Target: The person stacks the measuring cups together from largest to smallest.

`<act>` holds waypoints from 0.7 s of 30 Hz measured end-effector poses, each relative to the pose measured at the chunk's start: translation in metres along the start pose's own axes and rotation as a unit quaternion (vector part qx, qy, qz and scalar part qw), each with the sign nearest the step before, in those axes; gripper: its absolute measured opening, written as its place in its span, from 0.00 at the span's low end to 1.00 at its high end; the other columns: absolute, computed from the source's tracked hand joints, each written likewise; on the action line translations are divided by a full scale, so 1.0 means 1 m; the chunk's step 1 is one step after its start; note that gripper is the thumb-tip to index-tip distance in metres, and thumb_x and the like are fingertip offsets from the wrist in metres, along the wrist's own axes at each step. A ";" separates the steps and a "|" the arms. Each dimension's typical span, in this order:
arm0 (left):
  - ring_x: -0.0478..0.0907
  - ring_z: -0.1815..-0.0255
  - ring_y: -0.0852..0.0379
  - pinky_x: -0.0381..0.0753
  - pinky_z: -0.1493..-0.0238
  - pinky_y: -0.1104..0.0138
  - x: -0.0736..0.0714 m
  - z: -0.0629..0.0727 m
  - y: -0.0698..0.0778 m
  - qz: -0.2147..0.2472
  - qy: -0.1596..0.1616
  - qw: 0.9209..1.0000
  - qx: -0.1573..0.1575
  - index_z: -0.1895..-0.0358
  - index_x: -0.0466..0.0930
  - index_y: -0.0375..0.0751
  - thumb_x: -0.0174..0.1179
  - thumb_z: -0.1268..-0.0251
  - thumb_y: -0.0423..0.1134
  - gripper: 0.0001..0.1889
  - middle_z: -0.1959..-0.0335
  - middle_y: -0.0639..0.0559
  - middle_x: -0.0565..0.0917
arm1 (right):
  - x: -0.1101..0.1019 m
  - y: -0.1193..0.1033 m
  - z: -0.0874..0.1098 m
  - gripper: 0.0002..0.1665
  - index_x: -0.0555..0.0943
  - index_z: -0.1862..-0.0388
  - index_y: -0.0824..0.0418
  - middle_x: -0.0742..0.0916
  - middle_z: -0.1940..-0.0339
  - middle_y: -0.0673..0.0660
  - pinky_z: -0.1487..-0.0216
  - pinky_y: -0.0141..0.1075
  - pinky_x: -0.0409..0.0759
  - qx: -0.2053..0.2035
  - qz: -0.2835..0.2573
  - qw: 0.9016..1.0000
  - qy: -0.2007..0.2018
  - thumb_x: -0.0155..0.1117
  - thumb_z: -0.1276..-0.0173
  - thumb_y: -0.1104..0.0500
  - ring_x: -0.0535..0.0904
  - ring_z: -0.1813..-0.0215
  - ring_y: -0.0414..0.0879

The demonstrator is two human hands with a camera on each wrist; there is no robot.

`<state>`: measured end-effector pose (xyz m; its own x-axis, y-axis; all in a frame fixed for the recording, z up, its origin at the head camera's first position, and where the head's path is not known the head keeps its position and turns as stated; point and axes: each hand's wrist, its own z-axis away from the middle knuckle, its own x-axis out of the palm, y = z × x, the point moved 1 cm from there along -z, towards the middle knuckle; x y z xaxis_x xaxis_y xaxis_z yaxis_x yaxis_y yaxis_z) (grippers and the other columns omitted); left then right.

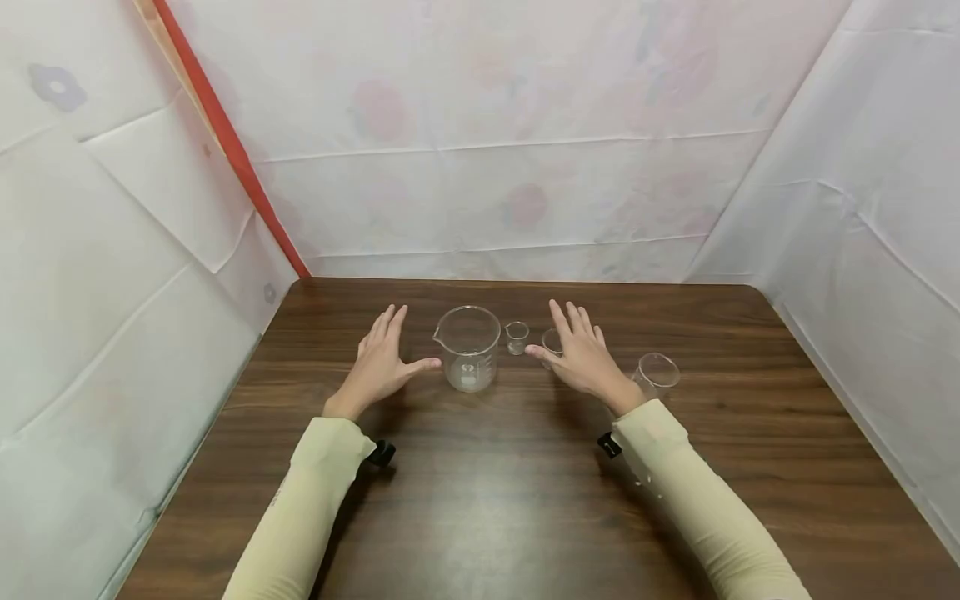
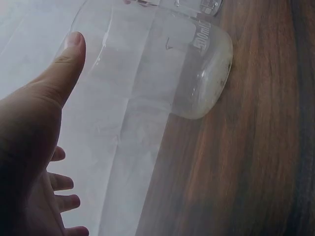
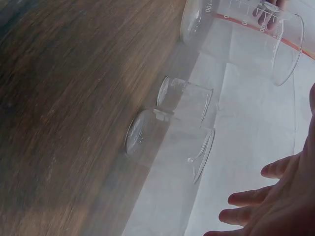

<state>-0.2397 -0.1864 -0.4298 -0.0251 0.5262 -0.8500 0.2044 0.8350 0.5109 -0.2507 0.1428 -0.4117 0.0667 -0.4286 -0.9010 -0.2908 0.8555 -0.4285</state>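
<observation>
Large beaker [image 1: 469, 365] at left hand's [image 1: 381, 360] thumb side: left-wrist view reads "500ml", right-wrist view a "100" graduation. Left hand and right hand [image 1: 579, 354] spread, gripping nothing.

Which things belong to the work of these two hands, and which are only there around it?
Probably part of the work:
Left hand, beside the large beaker
Right hand, near the medium beaker
Small beaker, between those two beakers
Rightmost beaker

Probably only surroundings:
White sheets
Red strip
Black wrist devices
Table, under the beakers
</observation>
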 end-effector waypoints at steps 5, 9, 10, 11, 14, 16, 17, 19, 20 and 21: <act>0.43 0.20 0.38 0.51 0.31 0.33 0.002 -0.001 0.004 0.006 0.002 1.000 0.007 0.21 0.41 0.47 0.64 0.51 0.71 0.61 0.20 0.40 0.45 | 0.000 -0.004 -0.001 0.56 0.41 0.19 0.51 0.51 0.20 0.66 0.26 0.66 0.46 -0.011 -0.014 1.000 0.002 0.52 0.33 0.29 0.42 0.19 0.64; 0.44 0.20 0.40 0.53 0.31 0.34 0.003 -0.003 0.007 0.008 0.003 1.000 0.012 0.21 0.41 0.46 0.65 0.50 0.70 0.60 0.20 0.41 0.45 | -0.001 -0.008 -0.003 0.56 0.41 0.19 0.51 0.52 0.20 0.66 0.25 0.65 0.47 -0.021 -0.025 0.999 0.001 0.51 0.33 0.28 0.43 0.19 0.63; 0.44 0.20 0.40 0.53 0.31 0.34 0.003 -0.003 0.008 0.010 0.004 1.000 0.014 0.21 0.41 0.46 0.65 0.50 0.70 0.60 0.20 0.41 0.45 | -0.001 -0.009 -0.003 0.56 0.41 0.19 0.51 0.52 0.20 0.67 0.25 0.65 0.47 -0.025 -0.027 0.999 0.001 0.51 0.33 0.28 0.43 0.19 0.63; 0.45 0.20 0.41 0.54 0.31 0.34 0.003 -0.003 0.010 0.013 0.003 1.000 0.015 0.21 0.41 0.45 0.65 0.50 0.70 0.60 0.20 0.42 0.45 | -0.001 -0.010 -0.003 0.56 0.41 0.19 0.51 0.53 0.20 0.67 0.25 0.64 0.47 -0.028 -0.031 0.999 0.000 0.52 0.33 0.28 0.43 0.19 0.63; 0.46 0.20 0.42 0.55 0.31 0.34 0.005 -0.004 0.012 0.022 0.002 1.000 0.018 0.21 0.42 0.45 0.64 0.49 0.69 0.59 0.19 0.43 0.45 | 0.000 -0.012 -0.003 0.56 0.41 0.19 0.52 0.53 0.20 0.67 0.25 0.63 0.48 -0.040 -0.045 0.998 -0.003 0.52 0.33 0.29 0.44 0.19 0.62; 0.47 0.20 0.42 0.55 0.31 0.34 0.007 -0.003 0.013 0.030 -0.001 0.999 0.018 0.21 0.41 0.46 0.65 0.48 0.69 0.59 0.19 0.44 0.45 | 0.002 -0.013 -0.003 0.55 0.42 0.19 0.52 0.54 0.20 0.67 0.25 0.63 0.50 -0.052 -0.058 0.997 -0.005 0.54 0.33 0.30 0.46 0.20 0.63; 0.48 0.20 0.42 0.55 0.31 0.34 0.008 -0.003 0.014 0.034 -0.002 0.999 0.018 0.21 0.41 0.46 0.65 0.48 0.68 0.59 0.19 0.44 0.46 | 0.003 -0.014 -0.004 0.55 0.42 0.19 0.52 0.54 0.20 0.67 0.25 0.62 0.51 -0.058 -0.065 0.996 -0.006 0.55 0.33 0.31 0.47 0.20 0.63; 0.49 0.21 0.42 0.55 0.31 0.34 0.009 -0.001 0.015 0.041 -0.003 0.999 0.020 0.21 0.41 0.47 0.65 0.48 0.67 0.58 0.19 0.45 0.47 | 0.005 -0.016 -0.004 0.55 0.44 0.19 0.53 0.55 0.21 0.67 0.26 0.62 0.54 -0.071 -0.078 0.994 -0.006 0.57 0.33 0.32 0.49 0.20 0.62; 0.49 0.21 0.42 0.56 0.31 0.34 0.010 -0.001 0.015 0.045 -0.004 0.999 0.022 0.21 0.42 0.47 0.66 0.47 0.67 0.58 0.20 0.45 0.47 | 0.005 -0.018 -0.004 0.56 0.45 0.19 0.54 0.56 0.21 0.67 0.26 0.62 0.56 -0.079 -0.084 0.993 -0.005 0.58 0.34 0.32 0.50 0.20 0.62; 0.50 0.21 0.42 0.56 0.31 0.34 0.010 0.000 0.016 0.049 -0.005 0.999 0.024 0.21 0.42 0.47 0.66 0.47 0.66 0.58 0.20 0.45 0.48 | 0.006 -0.019 -0.005 0.56 0.45 0.19 0.55 0.56 0.21 0.67 0.27 0.62 0.57 -0.087 -0.087 0.992 -0.004 0.58 0.34 0.32 0.50 0.21 0.62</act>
<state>-0.2372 -0.1677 -0.4305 0.0061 0.6033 -0.7975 0.2518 0.7709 0.5851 -0.2496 0.1224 -0.4089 0.1377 -0.5632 -0.8148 -0.4348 0.7047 -0.5606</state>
